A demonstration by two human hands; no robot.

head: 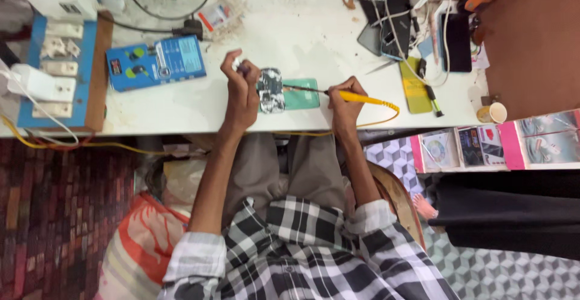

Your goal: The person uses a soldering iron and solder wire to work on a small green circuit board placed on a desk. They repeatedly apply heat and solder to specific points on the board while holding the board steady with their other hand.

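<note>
On the white surface point(181, 103), our left hand point(241, 91) pinches a small dark part above the opened phone board point(270, 90); right-hand fingers point(345, 94) grip the yellow-handled soldering iron point(362, 99); we'd judge a steady, light tip best.

I'm in a small phone repair shop. My white counter point(181, 103) is cluttered with handsets point(457, 43), tangled cables point(393, 10), a blue power unit point(157, 62) and a switchboard point(57, 70). My right hand point(344, 103) holds a yellow soldering iron point(362, 99) over an opened phone point(270, 90).
</note>
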